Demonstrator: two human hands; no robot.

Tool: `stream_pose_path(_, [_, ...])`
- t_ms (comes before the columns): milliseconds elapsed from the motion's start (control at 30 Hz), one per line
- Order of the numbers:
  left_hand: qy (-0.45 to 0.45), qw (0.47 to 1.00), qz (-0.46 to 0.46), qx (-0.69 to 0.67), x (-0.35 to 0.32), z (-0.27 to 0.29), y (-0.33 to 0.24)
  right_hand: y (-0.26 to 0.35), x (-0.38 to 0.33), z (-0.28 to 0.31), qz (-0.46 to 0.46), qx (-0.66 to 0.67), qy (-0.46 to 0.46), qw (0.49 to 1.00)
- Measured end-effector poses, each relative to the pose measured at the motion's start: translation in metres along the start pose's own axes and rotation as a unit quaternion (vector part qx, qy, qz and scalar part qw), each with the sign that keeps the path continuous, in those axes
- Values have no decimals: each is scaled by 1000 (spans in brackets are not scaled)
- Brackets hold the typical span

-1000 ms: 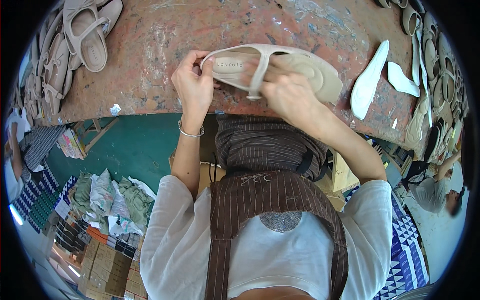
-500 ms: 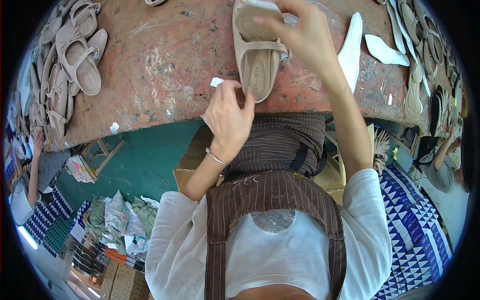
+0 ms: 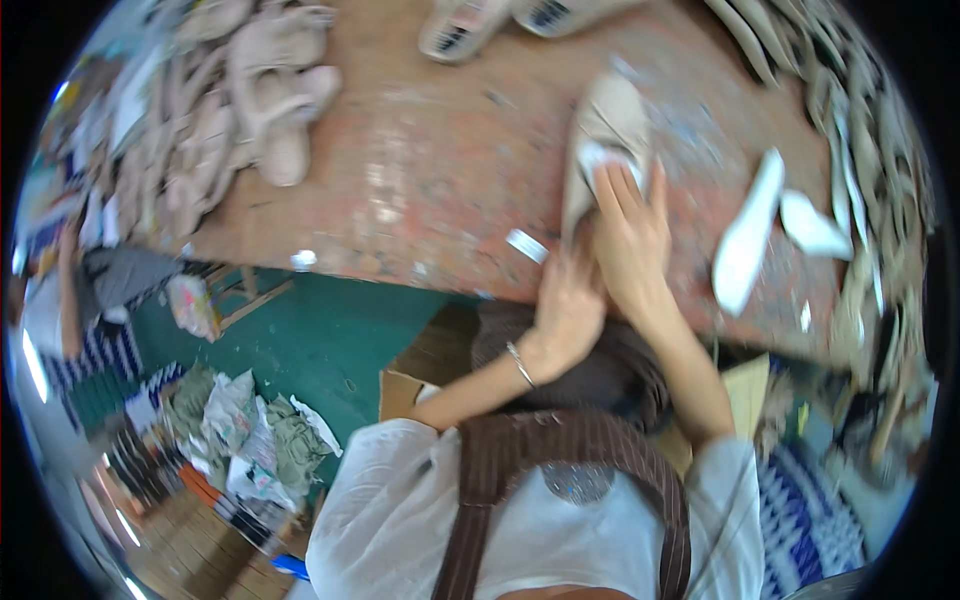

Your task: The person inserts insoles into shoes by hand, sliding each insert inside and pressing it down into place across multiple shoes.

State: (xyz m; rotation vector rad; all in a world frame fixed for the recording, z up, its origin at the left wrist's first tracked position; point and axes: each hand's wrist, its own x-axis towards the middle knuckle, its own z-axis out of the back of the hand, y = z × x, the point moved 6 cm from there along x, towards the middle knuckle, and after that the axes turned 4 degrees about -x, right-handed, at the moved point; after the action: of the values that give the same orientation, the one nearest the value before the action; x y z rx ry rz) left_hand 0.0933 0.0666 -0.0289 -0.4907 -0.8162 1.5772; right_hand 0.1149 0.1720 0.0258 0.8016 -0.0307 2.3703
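A beige flat shoe (image 3: pixel 608 118) lies on the worn reddish-brown table, toe pointing away from me. A white piece (image 3: pixel 603 157), paper or padding, sits in its opening near the toe end. My right hand (image 3: pixel 632 245) lies over the shoe with its fingers stretched forward and apart, pressing on the white piece. At the heel end, my left hand (image 3: pixel 570 305) grips the shoe, its fingers blurred and partly hidden by the right hand. The strap and most of the insole are covered by my hands.
Beige strappy shoes (image 3: pixel 275 100) pile up at the left. Two more shoes (image 3: pixel 465 28) lie at the far edge. White foot-shaped pieces (image 3: pixel 750 235) rest on the right, beside another row of shoes (image 3: pixel 885 200). A small white label (image 3: pixel 526 245) lies near the left hand.
My right hand has brought the white piece down into the shoe opening. The left hand stays at the heel. The view has shifted, showing shoes at the far edge.
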Motion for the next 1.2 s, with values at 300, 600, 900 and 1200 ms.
stream_pose_path(300, [36,989,-51,134,2,3,-9,-9,22,-38,-25,-74,184,980])
stream_pose_path(600, [30,991,-41,127,-3,-5,-2,-8,14,-35,-1,-115,271,956])
stream_pose_path(900, [22,987,-42,152,-2,1,1,-20,34,-38,-54,-34,297,953])
stream_pose_path(1200, [-267,901,-82,332,49,265,49,-183,-76,96,-413,-192,2,890])
